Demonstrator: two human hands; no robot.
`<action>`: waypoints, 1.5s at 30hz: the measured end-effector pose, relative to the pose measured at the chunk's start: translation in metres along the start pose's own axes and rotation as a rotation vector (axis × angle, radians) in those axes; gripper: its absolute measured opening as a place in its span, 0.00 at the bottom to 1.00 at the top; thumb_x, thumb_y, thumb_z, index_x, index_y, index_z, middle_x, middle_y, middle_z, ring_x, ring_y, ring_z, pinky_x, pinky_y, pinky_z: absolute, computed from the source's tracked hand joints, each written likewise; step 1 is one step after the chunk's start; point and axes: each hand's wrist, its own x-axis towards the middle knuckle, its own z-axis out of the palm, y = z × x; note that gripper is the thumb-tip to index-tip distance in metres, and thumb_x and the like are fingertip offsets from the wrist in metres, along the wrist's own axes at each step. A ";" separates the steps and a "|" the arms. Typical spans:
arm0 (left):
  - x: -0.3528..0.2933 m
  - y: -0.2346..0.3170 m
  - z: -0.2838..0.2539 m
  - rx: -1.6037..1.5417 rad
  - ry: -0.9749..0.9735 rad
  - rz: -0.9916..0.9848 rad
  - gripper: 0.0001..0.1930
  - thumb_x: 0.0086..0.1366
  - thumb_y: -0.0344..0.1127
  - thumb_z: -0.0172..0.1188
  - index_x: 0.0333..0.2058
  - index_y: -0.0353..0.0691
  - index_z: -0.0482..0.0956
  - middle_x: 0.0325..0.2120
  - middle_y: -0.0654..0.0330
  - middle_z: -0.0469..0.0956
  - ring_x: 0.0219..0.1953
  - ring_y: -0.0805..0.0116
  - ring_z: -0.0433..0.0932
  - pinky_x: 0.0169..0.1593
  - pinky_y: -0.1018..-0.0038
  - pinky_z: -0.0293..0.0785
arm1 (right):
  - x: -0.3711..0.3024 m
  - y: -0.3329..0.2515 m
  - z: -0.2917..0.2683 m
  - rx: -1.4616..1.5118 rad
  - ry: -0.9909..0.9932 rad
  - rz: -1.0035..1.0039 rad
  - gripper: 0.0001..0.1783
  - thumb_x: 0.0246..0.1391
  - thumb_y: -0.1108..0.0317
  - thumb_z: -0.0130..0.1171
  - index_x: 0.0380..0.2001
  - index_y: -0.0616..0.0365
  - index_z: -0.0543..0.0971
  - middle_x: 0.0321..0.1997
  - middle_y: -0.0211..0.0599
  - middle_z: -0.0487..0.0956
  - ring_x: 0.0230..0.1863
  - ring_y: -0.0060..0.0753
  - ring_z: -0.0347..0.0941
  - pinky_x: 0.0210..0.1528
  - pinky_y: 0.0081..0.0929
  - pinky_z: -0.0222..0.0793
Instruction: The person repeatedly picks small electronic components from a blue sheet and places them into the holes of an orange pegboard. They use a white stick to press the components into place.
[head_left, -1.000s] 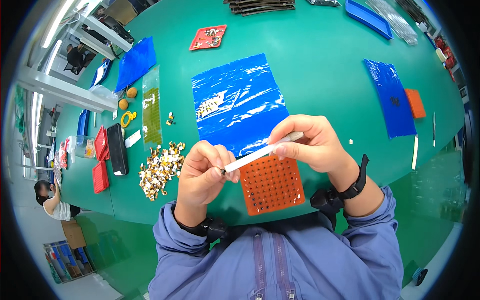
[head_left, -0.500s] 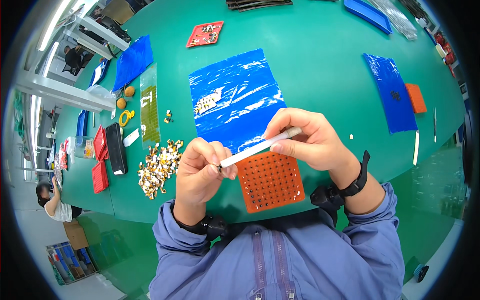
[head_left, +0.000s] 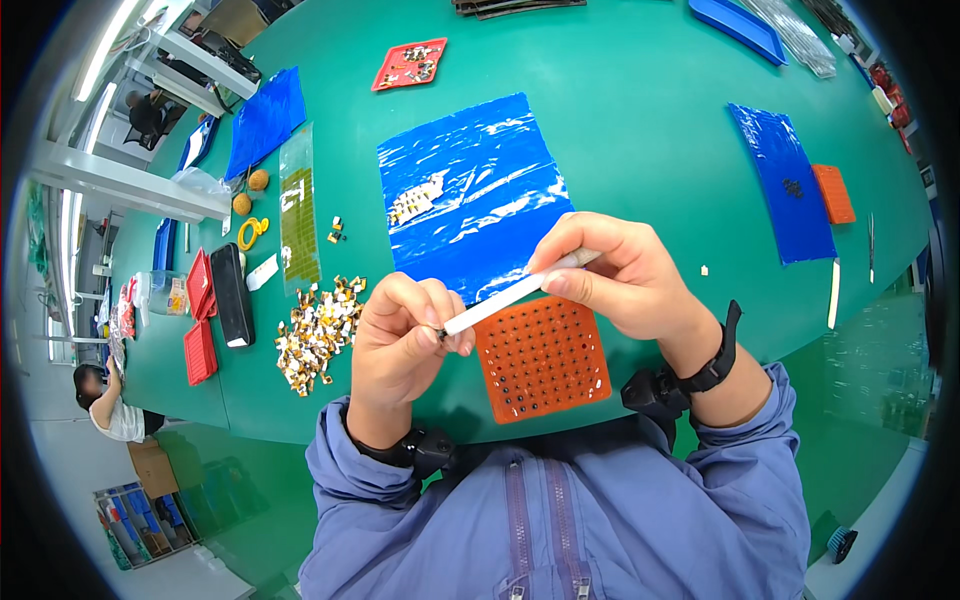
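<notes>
My right hand (head_left: 615,280) is closed round a slim white stick (head_left: 500,303), pen-like in shape, gripping it near its greyish far end. The stick slants down to the left, and its tip meets my left fingertips. My left hand (head_left: 405,340) pinches a tiny dark part (head_left: 441,334), too small to name. Below the stick lies an orange tray (head_left: 545,372) with rows of small holes, many filled with dark bits. A blue plastic sheet (head_left: 470,180) stretches beyond my hands, with small white pieces (head_left: 418,203) in rows on its left side.
Left of my left hand is a pile of small white-and-brown parts (head_left: 318,335). Farther left are a black case (head_left: 233,300), red trays (head_left: 200,350) and yellow tape (head_left: 252,234). At right lie another blue sheet (head_left: 780,190), an orange tray (head_left: 833,194) and tweezers (head_left: 871,248).
Almost nothing differs. Both hands hold the same pose; the stick has shifted only very slightly in my right fingers.
</notes>
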 end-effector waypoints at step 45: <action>-0.001 0.002 -0.001 0.043 0.006 0.000 0.05 0.58 0.28 0.53 0.28 0.38 0.65 0.20 0.60 0.67 0.24 0.70 0.68 0.30 0.75 0.66 | 0.001 -0.003 -0.002 -0.445 -0.092 -0.240 0.04 0.46 0.74 0.55 0.27 0.62 0.73 0.26 0.34 0.73 0.28 0.30 0.69 0.31 0.23 0.65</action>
